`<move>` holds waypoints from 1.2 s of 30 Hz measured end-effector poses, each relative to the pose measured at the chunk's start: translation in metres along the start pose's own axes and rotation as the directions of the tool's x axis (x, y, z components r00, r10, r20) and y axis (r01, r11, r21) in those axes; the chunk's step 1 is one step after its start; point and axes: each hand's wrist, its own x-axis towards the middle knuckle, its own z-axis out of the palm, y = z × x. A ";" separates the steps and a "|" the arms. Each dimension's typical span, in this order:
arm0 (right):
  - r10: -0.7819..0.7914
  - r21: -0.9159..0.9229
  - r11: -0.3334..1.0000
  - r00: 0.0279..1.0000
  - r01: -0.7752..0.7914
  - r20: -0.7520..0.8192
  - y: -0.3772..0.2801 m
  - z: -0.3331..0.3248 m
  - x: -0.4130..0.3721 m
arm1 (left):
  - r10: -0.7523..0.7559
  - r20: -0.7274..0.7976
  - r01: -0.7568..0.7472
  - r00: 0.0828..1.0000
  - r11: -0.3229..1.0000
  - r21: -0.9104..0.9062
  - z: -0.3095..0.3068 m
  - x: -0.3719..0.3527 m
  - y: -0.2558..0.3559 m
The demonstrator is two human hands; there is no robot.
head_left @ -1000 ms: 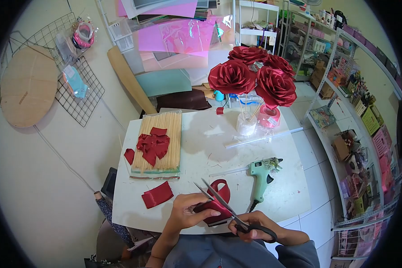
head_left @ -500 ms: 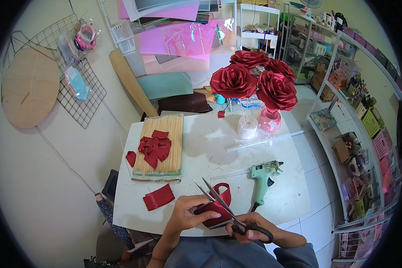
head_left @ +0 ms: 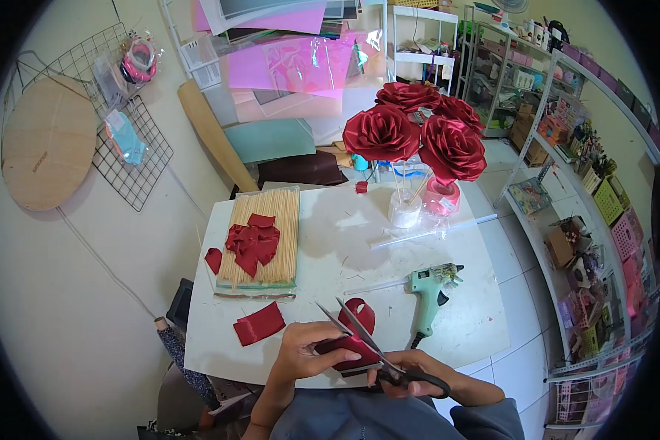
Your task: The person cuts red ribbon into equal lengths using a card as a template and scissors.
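Between the thumb and fingers of my left hand is a dark red satin ribbon, with a loop of it curling on the table beyond. My right hand grips black-handled scissors, whose blades stand apart and point up and left across the ribbon. To the left of my hands lie cut ribbon pieces. Farther back, red petal-shaped pieces rest on a bundle of bamboo skewers. A mint green glue gun lies to the right of the scissors.
Several red ribbon roses on sticks stand in a white holder at the back right of the white table. Beside it is a pink ribbon roll. Metal shelves line the right side. A wall grid hangs left.
The ribbon loop beyond the scissors has shifted slightly and looks fuller. My hands and the scissors stay nearly in place, and the whole view has moved a touch.
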 end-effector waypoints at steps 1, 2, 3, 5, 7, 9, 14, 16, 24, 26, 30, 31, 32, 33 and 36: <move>0.007 0.009 1.000 1.000 -0.007 0.016 -0.002 0.000 -0.001 | 0.045 -0.002 -0.045 0.999 0.999 0.015 0.001 0.000 0.000; 0.012 0.018 1.000 0.999 -0.013 0.031 -0.003 0.000 -0.002 | 0.044 0.000 -0.044 0.999 0.999 0.014 0.001 0.001 0.000; 0.011 0.018 1.000 1.000 -0.012 0.029 -0.004 0.000 -0.003 | 0.043 0.012 -0.043 0.999 0.999 0.023 0.000 0.001 0.000; 0.022 0.006 1.000 0.999 -0.022 0.041 -0.004 0.001 -0.003 | 0.041 0.028 -0.042 0.999 0.999 0.033 0.000 0.002 0.000; 0.019 0.008 1.000 0.999 -0.019 0.028 -0.003 0.004 -0.003 | 0.033 0.058 -0.035 0.998 0.999 0.028 0.001 0.000 0.000; 0.016 0.007 1.000 1.000 -0.016 0.019 -0.003 0.005 -0.002 | 0.022 0.069 -0.025 0.997 0.999 0.046 0.001 0.000 0.000; 0.035 -0.020 0.999 0.999 -0.036 -0.027 0.002 0.002 -0.002 | 0.040 0.030 -0.040 0.999 0.999 0.014 0.002 -0.001 -0.004; 0.011 -0.025 1.000 0.999 -0.012 -0.052 -0.003 0.007 -0.002 | 0.023 0.044 -0.023 0.999 1.000 0.003 0.000 -0.001 -0.001; 0.020 -0.034 0.999 0.997 -0.023 -0.079 -0.002 0.007 -0.001 | 0.054 0.006 -0.054 0.999 0.998 -0.013 0.002 -0.003 -0.004; -0.019 0.076 0.997 0.999 0.022 -0.034 -0.002 0.008 -0.002 | 0.023 0.054 -0.025 0.998 0.999 0.027 0.002 -0.002 -0.003; 0.041 0.011 0.999 0.996 -0.040 -0.084 -0.010 0.005 -0.005 | 0.027 0.079 -0.025 0.997 0.999 -0.023 0.003 -0.001 -0.007; 0.017 -0.011 1.000 0.997 -0.017 -0.081 -0.011 0.004 -0.006 | 0.057 0.069 -0.054 0.996 0.997 -0.049 0.004 -0.001 -0.009; -0.006 -0.033 0.999 0.997 0.004 -0.075 -0.012 0.003 -0.008 | 0.059 0.067 -0.055 0.996 0.997 -0.050 0.004 -0.002 -0.013; -0.017 -0.043 0.999 0.994 0.013 -0.105 -0.017 0.003 -0.011 | -0.023 -0.013 0.021 1.000 0.993 -0.114 0.004 -0.004 -0.017; 0.000 -0.402 0.909 0.964 -0.110 -0.265 -0.040 -0.018 -0.041 | -0.066 -0.131 0.047 0.989 0.988 -0.147 -0.005 -0.008 -0.031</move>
